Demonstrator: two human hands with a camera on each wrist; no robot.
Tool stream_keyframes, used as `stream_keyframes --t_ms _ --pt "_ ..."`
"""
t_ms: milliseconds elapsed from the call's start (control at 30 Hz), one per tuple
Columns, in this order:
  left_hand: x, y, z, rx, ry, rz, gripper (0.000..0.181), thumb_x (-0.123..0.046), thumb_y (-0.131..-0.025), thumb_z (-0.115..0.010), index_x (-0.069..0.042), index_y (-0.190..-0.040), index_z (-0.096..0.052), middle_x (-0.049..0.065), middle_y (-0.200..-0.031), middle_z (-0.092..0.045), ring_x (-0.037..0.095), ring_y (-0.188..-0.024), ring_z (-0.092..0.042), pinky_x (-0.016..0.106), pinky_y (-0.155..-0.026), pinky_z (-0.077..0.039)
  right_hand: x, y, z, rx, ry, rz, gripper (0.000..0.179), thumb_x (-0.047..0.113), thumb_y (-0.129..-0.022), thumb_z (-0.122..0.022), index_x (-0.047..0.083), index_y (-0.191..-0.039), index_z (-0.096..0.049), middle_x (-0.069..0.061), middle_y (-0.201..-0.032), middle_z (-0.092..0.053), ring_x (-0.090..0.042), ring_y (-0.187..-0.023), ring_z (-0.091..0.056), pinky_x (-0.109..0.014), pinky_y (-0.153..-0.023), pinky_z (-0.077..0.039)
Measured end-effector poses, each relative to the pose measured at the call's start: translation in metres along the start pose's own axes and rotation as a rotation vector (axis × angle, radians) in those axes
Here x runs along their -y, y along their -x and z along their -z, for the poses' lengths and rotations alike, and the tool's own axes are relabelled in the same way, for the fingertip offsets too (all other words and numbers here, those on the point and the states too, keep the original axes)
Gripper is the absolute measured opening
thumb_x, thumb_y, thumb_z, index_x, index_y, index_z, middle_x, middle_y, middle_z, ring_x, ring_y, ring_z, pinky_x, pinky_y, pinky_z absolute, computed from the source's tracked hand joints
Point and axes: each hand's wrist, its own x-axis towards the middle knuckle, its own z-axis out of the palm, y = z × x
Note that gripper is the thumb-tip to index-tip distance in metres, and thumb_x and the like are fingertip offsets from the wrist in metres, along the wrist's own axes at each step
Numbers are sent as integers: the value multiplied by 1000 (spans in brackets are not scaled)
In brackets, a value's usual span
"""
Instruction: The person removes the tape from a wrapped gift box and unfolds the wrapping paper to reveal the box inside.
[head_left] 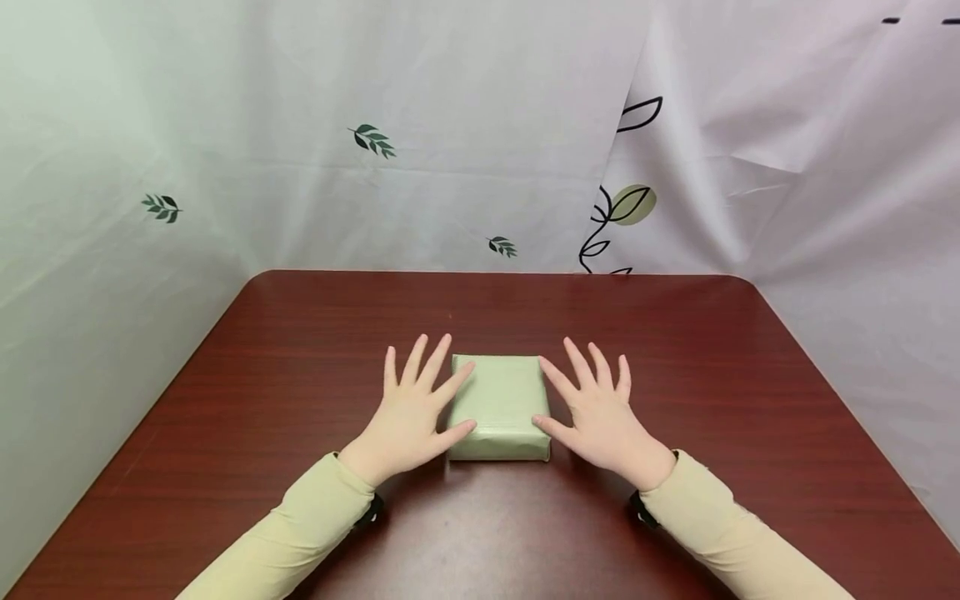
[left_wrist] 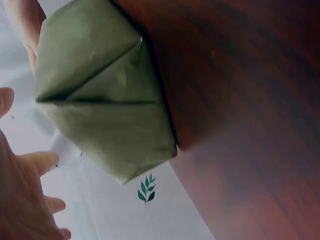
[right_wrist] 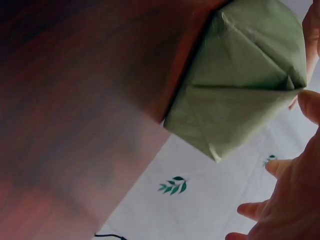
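Observation:
A box-shaped package (head_left: 501, 400) wrapped in pale green paper lies on the dark red wooden table (head_left: 480, 533). Its folded paper ends show in both wrist views, on the package's left end (left_wrist: 110, 125) and right end (right_wrist: 230, 110). Over its left edge is my left hand (head_left: 405, 421), fingers spread, with thumb and index finger overlapping the top in the head view. On the other side my right hand (head_left: 606, 421) has its fingers spread too, the thumb and index tips right at the package's right edge. Neither hand curls round the package.
White fabric (head_left: 315, 192) with printed leaves hangs behind the table and along both its sides. The table's far edge (head_left: 495, 272) runs beyond the package, with rounded corners. Dark bands (head_left: 369, 510) show under the sleeve cuffs at both wrists.

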Motion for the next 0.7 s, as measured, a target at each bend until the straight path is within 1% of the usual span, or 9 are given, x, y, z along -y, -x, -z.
stream_keyframes --t_ms 167,367,467,533,600,700 --pt "-5 0 -3 83 19 -37 66 -56 -88 -52 -25 -145 -40 14 -157 -15 40 -144 -10 68 -107 -4 4 1 -2 41 17 74 71 55 -84 -59 22 -145 -40 -16 -155 -21 -45 -139 -16 -70 -103 -5" --pt "-5 4 -3 163 36 -73 66 -54 -89 -52 -23 -146 -39 14 -156 -19 39 -143 -14 64 -110 -7 5 5 -4 121 17 160 72 56 -85 -58 23 -146 -39 -15 -155 -22 -46 -138 -20 -68 -105 -7" --pt "-4 6 -2 211 59 -103 69 -52 -88 -56 -20 -147 -37 15 -155 -23 40 -142 -17 63 -110 -13 5 7 -4 149 6 199 76 52 -82 -64 21 -146 -38 -17 -154 -24 -46 -137 -23 -68 -105 -10" --pt "-2 6 -1 237 70 -125 72 -48 -87 -61 -18 -148 -35 15 -155 -24 40 -142 -18 63 -109 -17 4 7 -3 162 4 217 80 47 -78 -70 20 -146 -37 -18 -153 -25 -46 -136 -24 -68 -105 -12" --pt "1 6 -1 252 73 -147 76 -44 -84 -66 -17 -148 -34 15 -154 -25 39 -142 -20 62 -109 -20 4 7 -3 171 11 230 85 42 -75 -76 18 -146 -37 -19 -152 -25 -46 -136 -25 -68 -104 -14" --pt "5 6 -1 255 64 -184 82 -39 -79 -74 -16 -147 -35 16 -154 -26 38 -141 -24 59 -108 -24 2 6 -4 175 31 250 88 34 -71 -81 18 -145 -37 -19 -151 -27 -45 -134 -27 -67 -103 -19"
